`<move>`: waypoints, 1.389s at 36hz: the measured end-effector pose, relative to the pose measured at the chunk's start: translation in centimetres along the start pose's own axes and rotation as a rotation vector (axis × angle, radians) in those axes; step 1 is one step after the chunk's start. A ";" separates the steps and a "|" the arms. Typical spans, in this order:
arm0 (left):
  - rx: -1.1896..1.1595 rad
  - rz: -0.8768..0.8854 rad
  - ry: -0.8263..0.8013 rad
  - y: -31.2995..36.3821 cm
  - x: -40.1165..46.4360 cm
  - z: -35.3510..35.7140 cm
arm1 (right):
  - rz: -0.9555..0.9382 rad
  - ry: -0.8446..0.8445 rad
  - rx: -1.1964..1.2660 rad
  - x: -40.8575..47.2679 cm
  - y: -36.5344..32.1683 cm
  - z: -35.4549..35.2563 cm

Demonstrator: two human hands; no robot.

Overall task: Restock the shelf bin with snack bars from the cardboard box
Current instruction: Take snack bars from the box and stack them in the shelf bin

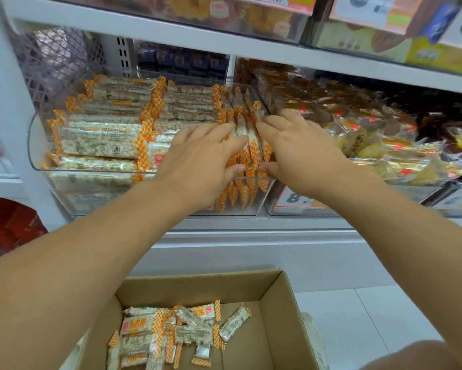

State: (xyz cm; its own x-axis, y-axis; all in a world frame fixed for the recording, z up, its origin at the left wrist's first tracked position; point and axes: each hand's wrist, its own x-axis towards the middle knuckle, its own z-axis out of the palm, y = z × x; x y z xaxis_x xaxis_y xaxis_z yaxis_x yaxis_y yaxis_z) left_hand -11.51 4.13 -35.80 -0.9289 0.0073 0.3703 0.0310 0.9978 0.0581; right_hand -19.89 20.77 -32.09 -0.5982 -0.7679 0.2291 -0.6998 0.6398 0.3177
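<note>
A clear plastic shelf bin (34, 145) holds many snack bars (99, 141) in clear wrappers with orange-checked ends, stacked flat at its left and middle. At the bin's right end a row of bars (247, 145) stands on edge. My left hand (200, 161) and my right hand (299, 150) press this upright row from either side, fingers and thumbs around it. Below, an open cardboard box (283, 316) holds several loose bars (171, 335) on its floor.
A second clear bin (304, 206) of yellow and brown wrapped pastries sits right of the snack bin, with a price label on its front. A white shelf (171, 30) above carries more packaged goods. A red item (8, 228) is low at the left; white floor tiles lie at right.
</note>
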 end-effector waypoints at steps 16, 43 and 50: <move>-0.040 -0.046 0.013 0.7 -0.3 0.0 | -0.010 -0.047 0.062 1.1 0.5 -1.2; -0.163 0.259 -0.080 1.4 -9.4 1.8 | -0.013 0.112 0.596 -10.0 -9.0 3.1; 0.048 -0.352 -0.994 -1.3 -20.9 12.7 | 0.141 -1.064 0.433 -17.5 -13.8 17.7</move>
State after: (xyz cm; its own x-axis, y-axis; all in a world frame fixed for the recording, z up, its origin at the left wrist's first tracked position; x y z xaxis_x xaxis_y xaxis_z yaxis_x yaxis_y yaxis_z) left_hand 3.14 3.48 -55.42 -0.7678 -0.2543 -0.5881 -0.2934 0.9555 -0.0302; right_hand -6.71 25.88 -56.81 -0.5636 -0.4076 -0.7185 -0.5529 0.8324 -0.0385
